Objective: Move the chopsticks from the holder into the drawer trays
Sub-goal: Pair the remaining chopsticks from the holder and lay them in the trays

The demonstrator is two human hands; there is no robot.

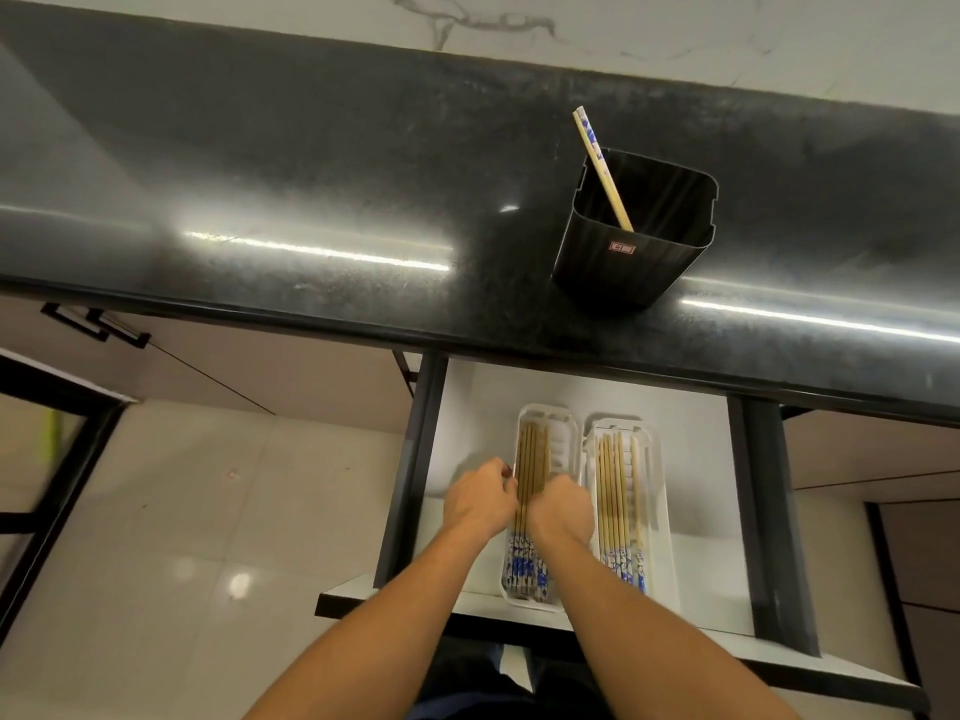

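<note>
A black ribbed holder point(631, 262) stands on the dark countertop with a pair of chopsticks point(602, 166) leaning out of it. Below, the open drawer holds two white trays side by side. The left tray point(566, 433) carries several chopsticks point(532, 459) with blue-patterned ends. The right tray point(657, 491) holds several more chopsticks point(615, 491). My left hand point(480, 498) rests at the left tray's left edge, fingers curled. My right hand point(563, 509) lies over that tray's chopsticks, fingers curled down on them. What the fingers pinch is hidden.
The dark countertop point(311, 200) overhangs the back of the drawer point(696, 459). Black drawer rails point(415, 459) run along both sides. A cabinet handle point(93, 324) sits at the left, with pale floor tiles point(208, 511) below it.
</note>
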